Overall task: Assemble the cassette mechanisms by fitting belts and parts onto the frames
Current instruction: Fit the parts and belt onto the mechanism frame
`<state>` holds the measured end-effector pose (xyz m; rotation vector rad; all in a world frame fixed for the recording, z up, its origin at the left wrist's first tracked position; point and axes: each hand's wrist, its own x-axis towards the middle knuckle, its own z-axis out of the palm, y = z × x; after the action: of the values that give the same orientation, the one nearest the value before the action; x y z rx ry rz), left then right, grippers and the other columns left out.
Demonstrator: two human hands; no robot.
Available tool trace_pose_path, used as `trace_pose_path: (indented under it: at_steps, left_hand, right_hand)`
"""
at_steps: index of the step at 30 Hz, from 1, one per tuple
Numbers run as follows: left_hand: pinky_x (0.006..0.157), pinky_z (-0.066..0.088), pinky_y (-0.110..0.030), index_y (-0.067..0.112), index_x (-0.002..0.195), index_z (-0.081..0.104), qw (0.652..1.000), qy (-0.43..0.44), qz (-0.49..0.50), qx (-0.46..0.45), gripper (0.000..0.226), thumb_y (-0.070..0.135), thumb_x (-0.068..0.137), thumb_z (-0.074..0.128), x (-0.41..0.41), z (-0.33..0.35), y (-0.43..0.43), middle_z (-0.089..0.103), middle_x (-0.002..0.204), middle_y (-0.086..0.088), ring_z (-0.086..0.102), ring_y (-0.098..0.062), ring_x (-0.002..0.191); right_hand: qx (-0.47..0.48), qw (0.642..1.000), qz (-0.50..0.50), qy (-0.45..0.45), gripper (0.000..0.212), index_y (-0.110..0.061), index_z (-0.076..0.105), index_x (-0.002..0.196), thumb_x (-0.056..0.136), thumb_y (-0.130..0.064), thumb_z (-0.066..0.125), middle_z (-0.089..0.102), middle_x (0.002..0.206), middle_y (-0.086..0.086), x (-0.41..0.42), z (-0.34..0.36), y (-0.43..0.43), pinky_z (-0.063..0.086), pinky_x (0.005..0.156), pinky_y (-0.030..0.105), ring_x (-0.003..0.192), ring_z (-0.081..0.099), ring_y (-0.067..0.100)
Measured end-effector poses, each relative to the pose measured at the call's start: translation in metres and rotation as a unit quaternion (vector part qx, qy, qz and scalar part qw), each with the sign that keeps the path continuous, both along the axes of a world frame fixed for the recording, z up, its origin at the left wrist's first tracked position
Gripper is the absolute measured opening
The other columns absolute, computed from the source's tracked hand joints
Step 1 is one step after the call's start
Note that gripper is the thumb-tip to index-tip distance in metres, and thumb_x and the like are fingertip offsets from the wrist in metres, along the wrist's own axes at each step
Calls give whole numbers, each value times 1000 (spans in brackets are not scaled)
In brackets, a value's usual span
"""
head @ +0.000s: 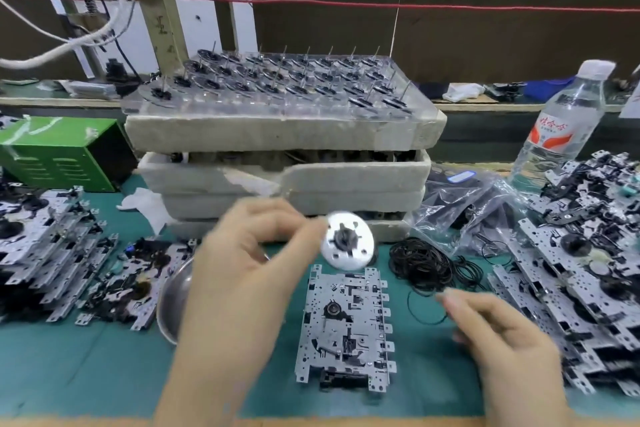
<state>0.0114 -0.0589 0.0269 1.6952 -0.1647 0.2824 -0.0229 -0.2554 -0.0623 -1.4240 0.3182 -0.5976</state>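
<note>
A metal cassette frame (346, 329) lies flat on the green mat in front of me. My left hand (249, 253) pinches a silver flywheel disc (348, 241) with a black hub, holding it in the air just above the frame's far edge. My right hand (498, 333) hovers right of the frame, and its fingertips pinch a thin black belt loop (424, 314) that lies on the mat. A tangle of black belts (420, 262) sits beyond it.
Stacked foam trays (284, 180) stand behind, topped by a clear rack of flywheels (277, 83). Piles of frames lie at left (52, 239) and right (581, 274). A metal bowl (173, 295), a water bottle (564, 121) and a green box (62, 149) stand around.
</note>
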Motion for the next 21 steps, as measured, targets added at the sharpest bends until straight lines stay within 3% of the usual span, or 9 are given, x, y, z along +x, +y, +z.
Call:
trace_pose_path:
  at_steps: [1, 3, 5, 8, 11, 14, 16, 18, 21]
  left_hand:
    - [67, 40, -11, 29, 62, 75, 1000, 16, -4, -15, 31, 58, 53, 66, -4, -12, -2, 67, 90, 17, 59, 3, 72]
    - [61, 40, -7, 26, 57, 73, 998, 42, -14, -37, 32, 57, 53, 76, -9, -31, -3, 66, 87, 15, 55, -1, 70]
    - [61, 41, -9, 25, 57, 72, 997, 53, -25, -40, 37, 60, 56, 83, -13, -46, -2, 65, 87, 14, 55, -5, 73]
    - [64, 39, -13, 28, 57, 71, 997, 58, -30, -33, 34, 61, 52, 67, -17, -58, 0, 64, 87, 15, 50, -12, 72]
    - [65, 36, -16, 30, 56, 71, 998, 53, -27, -30, 32, 62, 52, 66, -21, -60, 0, 64, 86, 15, 45, -25, 69]
    - [64, 37, -20, 31, 57, 71, 999, 42, -28, -20, 30, 61, 55, 66, -23, -61, 0, 63, 88, 14, 40, -35, 67]
    - [59, 33, -13, 32, 57, 71, 999, 30, -32, -13, 30, 61, 56, 65, -23, -61, 2, 62, 88, 15, 34, -26, 57]
    - [59, 32, -11, 33, 58, 71, 999, 21, -41, -7, 30, 62, 57, 64, -22, -61, 3, 61, 88, 18, 33, -6, 51]
    - [71, 33, -15, 34, 66, 73, 998, 10, -58, 34, 35, 66, 60, 60, -22, -63, 6, 59, 94, 21, 45, 2, 65]
  right_hand:
    - [82, 996, 36, 1, 9, -14, 77, 68, 62, -20, 81, 71, 75, 5, -1, 8, 4, 47, 54, 20, 64, 57, 9]
    - [178, 979, 100, -3, 34, -9, 75, 62, 44, -33, 89, 67, 72, 7, -4, 22, 15, 40, 46, 19, 63, 54, 11]
    - [192, 973, 129, -13, 56, -7, 74, 60, 28, -47, 96, 65, 69, 6, -8, 36, 29, 36, 44, 18, 57, 52, 9]
    - [157, 980, 116, -24, 68, -8, 74, 61, 22, -60, 92, 63, 64, 2, -12, 40, 43, 36, 45, 14, 53, 46, 7]
    - [78, 991, 98, -36, 63, -8, 74, 63, 35, -62, 89, 64, 62, -1, -15, 34, 51, 38, 50, 11, 51, 49, 4]
    - [-25, 996, 63, -50, 36, -11, 72, 60, 56, -42, 89, 66, 63, 1, -16, 28, 55, 37, 52, 16, 54, 50, 10]
    - [-104, 993, 8, -63, 26, -17, 71, 59, 58, -33, 92, 67, 67, -1, -16, 28, 54, 33, 51, 13, 56, 49, 3]
    - [-159, 985, -34, -63, 14, -24, 70, 63, 63, -28, 84, 66, 69, -7, -16, 32, 53, 29, 48, 13, 54, 45, 2]
    - [-175, 984, -9, -19, 13, -30, 71, 68, 66, -38, 81, 64, 69, -9, -16, 35, 44, 30, 51, 14, 51, 38, 4]
